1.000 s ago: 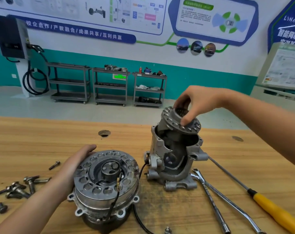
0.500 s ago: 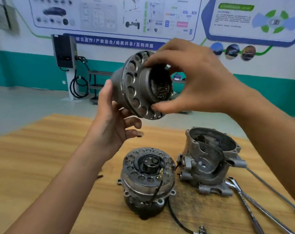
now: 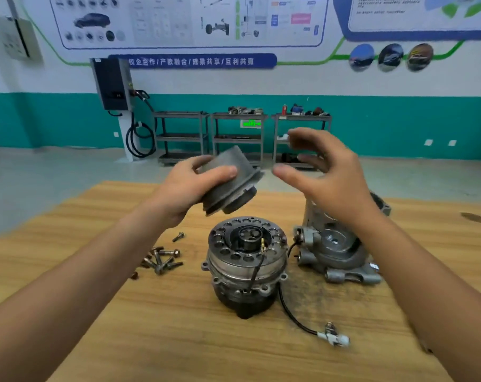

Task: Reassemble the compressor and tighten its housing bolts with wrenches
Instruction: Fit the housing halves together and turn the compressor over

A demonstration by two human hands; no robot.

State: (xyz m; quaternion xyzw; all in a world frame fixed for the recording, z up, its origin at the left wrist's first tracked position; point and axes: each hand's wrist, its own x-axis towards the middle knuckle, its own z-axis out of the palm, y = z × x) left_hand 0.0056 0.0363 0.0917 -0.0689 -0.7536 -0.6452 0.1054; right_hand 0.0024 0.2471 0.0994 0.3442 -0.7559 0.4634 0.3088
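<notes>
While the left hand (image 3: pixel 183 190) wraps its fingers round a grey flanged cylinder (image 3: pixel 229 186), the right hand (image 3: pixel 327 177) hovers just beside them, fingers spread, empty.

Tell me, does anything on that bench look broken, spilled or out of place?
Nothing looks broken. The bolts lie in a loose heap left of the compressor body, and its cable's white plug lies unconnected on the wooden table, which is darkly smudged nearby.
</notes>
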